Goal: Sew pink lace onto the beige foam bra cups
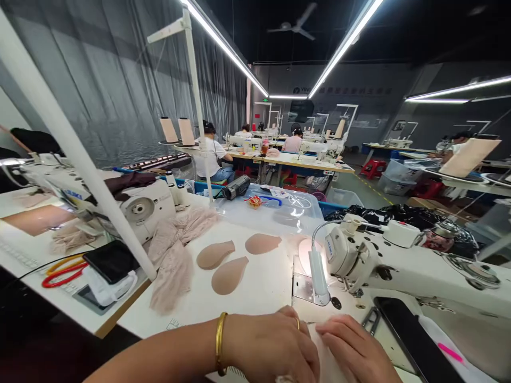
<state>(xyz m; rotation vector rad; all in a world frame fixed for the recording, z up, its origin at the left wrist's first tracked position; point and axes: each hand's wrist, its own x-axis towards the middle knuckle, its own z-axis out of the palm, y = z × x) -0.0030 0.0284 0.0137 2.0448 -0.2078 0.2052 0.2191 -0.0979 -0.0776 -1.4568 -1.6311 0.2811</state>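
Observation:
My left hand (271,343), with a gold bracelet at the wrist and a ring, is curled at the table's front edge, gripping pale beige fabric (332,361). Close on its right, my right hand (357,346) holds the same fabric with fingers pressed together; its fingertips are partly hidden. Just beyond both hands is the sewing machine's metal plate (302,287), lit by a small lamp (318,276). A pale rounded piece (306,255) lies behind that lamp. Three teardrop-shaped beige pads (229,275) rest flat on the white table to the left.
The white sewing machine (423,266) spans the right side, with a black phone (415,335) and small scissors (371,319) before it. Crumpled lace fabric (179,255) and a white pole (91,186) stand left. A clear plastic bin (279,213) is behind; people sit farther back.

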